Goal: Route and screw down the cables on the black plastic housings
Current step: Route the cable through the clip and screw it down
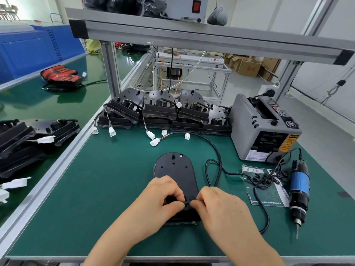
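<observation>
Near the front edge of the green worktop (pixel 115 179), both hands are pinching the same black cable (pixel 219 162) over the near end of a flat-lying black housing (pixel 175 169), left hand (pixel 163 196) and right hand (pixel 217 202) almost touching, electric screwdriver (pixel 299 191) lying off right.

A white strip (pixel 252 169) on the clear sheet (pixel 269 197) has three Chinese signs that look like 吹尘枪. The grey machine (pixel 247 131) has a yellow warning sticker (pixel 287 144); its words are too small to read. The red signs on a cardboard box (pixel 249 68) are blurry.
</observation>
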`<state>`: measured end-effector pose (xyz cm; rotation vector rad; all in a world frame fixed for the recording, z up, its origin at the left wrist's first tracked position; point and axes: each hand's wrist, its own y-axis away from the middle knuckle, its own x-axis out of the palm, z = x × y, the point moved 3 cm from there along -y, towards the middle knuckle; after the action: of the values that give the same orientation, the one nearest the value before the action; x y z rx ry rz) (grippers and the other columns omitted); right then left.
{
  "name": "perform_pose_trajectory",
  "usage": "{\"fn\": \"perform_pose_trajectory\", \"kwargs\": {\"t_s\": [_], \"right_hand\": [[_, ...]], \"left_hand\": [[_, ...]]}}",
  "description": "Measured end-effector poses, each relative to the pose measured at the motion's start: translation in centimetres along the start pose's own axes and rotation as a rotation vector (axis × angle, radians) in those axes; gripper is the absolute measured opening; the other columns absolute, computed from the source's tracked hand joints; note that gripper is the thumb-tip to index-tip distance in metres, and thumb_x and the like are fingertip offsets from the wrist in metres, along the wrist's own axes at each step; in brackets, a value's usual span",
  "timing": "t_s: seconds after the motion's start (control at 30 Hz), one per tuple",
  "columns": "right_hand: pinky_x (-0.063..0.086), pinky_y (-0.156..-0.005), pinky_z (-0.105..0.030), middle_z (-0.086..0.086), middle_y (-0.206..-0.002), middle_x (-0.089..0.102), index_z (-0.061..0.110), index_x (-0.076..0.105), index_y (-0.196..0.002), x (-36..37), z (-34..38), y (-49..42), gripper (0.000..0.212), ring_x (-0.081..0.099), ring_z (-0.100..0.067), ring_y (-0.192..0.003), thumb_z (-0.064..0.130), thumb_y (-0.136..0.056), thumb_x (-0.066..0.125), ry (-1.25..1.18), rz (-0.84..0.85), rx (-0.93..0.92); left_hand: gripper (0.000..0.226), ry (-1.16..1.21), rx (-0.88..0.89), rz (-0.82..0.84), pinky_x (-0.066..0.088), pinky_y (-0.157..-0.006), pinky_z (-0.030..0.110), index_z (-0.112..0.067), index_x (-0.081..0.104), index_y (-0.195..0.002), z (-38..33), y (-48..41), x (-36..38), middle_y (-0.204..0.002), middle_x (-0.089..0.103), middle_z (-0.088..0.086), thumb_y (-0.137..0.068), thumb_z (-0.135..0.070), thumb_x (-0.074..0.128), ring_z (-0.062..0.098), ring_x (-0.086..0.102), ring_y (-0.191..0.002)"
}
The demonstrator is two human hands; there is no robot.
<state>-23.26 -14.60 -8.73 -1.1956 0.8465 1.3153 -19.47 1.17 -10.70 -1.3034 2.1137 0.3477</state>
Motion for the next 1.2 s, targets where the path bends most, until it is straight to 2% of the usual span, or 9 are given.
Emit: {"fn": "perform_pose_trajectory", "kwargs": {"t_s": [0.17,0.3,0.4,0.53,0.7,0.83,0.93,1.07,1.2], "right_hand": [[0.029,-0.063,-0.025,0.011,-0.088,0.048,0.030,0.040,-0.085,-0.3,-0.4,-0.2,0.027,0.049,-0.011,-0.078,0.056,-0.093,0.041,-0.003,-0.096,-0.030],[0.046,-0.063,-0.030,0.013,-0.079,0.059,0.024,0.064,-0.077,-0.7,-0.8,-0.5,0.025,0.059,-0.015,-0.078,0.049,-0.080,0.064,-0.005,-0.171,-0.155],[0.043,-0.077,-0.033,0.015,-0.077,0.060,0.023,0.067,-0.075,-0.5,-1.5,-1.2,0.028,0.054,-0.011,-0.090,0.050,-0.078,0.061,-0.154,-0.087,-0.184],[0.036,-0.085,-0.019,0.014,-0.086,0.055,0.032,0.062,-0.076,0.1,-2.4,-1.8,0.014,0.043,0.005,-0.096,0.044,-0.080,0.068,-0.417,0.110,-0.048],[0.034,-0.086,-0.017,0.017,-0.093,0.050,0.040,0.051,-0.076,0.4,-2.2,-2.3,0.016,0.040,0.004,-0.098,0.041,-0.084,0.065,-0.310,0.267,-0.115],[0.034,-0.087,-0.022,0.021,-0.082,0.049,0.026,0.062,-0.088,0.3,-2.3,-2.3,0.013,0.039,0.000,-0.097,0.039,-0.086,0.064,-0.261,0.190,-0.209],[0.035,-0.086,-0.026,0.025,-0.078,0.049,0.023,0.064,-0.086,0.2,-1.7,-2.2,0.024,0.040,-0.001,-0.094,0.046,-0.082,0.057,-0.273,0.110,-0.264],[0.039,-0.080,-0.034,0.014,-0.079,0.058,0.020,0.064,-0.081,0.6,-1.0,-1.8,0.028,0.046,-0.009,-0.091,0.047,-0.081,0.055,-0.257,0.046,-0.299],[0.037,-0.076,-0.032,0.013,-0.075,0.055,0.022,0.060,-0.077,0.8,-0.8,-1.5,0.028,0.043,-0.010,-0.085,0.050,-0.080,0.054,-0.249,0.017,-0.273]], "left_hand": [[0.021,0.027,0.010,-0.019,0.033,-0.076,0.010,-0.037,0.056,-0.074,0.0,0.2,0.0,-0.095,0.050,-0.024,-0.088,-0.023,0.063,0.002,0.043,-0.094],[0.021,0.023,0.017,-0.036,0.034,-0.077,0.012,-0.036,0.056,-0.074,-0.1,0.4,0.1,-0.093,0.052,-0.023,-0.087,-0.022,0.063,0.003,0.043,-0.095],[0.020,0.047,-0.011,-0.043,0.035,-0.076,0.012,-0.039,0.057,-0.076,-0.1,0.6,0.1,-0.092,0.054,-0.022,-0.086,-0.023,0.064,0.003,0.046,-0.093],[0.021,0.078,-0.120,-0.068,0.037,-0.072,0.009,-0.047,0.055,-0.087,0.3,0.9,-0.1,-0.091,0.051,-0.021,-0.081,-0.031,0.068,-0.001,0.050,-0.085],[0.020,0.019,-0.025,-0.107,0.038,-0.076,0.013,-0.039,0.055,-0.083,0.3,0.9,0.1,-0.095,0.058,-0.019,-0.081,-0.025,0.070,0.004,0.048,-0.092],[0.020,0.019,0.000,-0.163,0.037,-0.075,0.010,-0.036,0.056,-0.079,0.5,1.1,0.4,-0.095,0.058,-0.022,-0.080,-0.024,0.071,0.004,0.049,-0.092],[0.020,-0.003,0.034,-0.174,0.036,-0.075,0.008,-0.030,0.057,-0.071,0.4,1.0,0.5,-0.095,0.058,-0.023,-0.079,-0.021,0.073,0.002,0.049,-0.092],[0.029,-0.023,0.046,-0.176,0.034,-0.076,0.006,-0.035,0.052,-0.066,0.1,0.9,0.6,-0.098,0.055,-0.026,-0.079,-0.018,0.073,-0.002,0.047,-0.094],[0.027,0.003,0.017,-0.160,0.038,-0.079,0.008,-0.041,0.054,-0.076,0.4,1.3,0.3,-0.096,0.058,-0.024,-0.082,-0.021,0.071,-0.002,0.050,-0.093]]}}
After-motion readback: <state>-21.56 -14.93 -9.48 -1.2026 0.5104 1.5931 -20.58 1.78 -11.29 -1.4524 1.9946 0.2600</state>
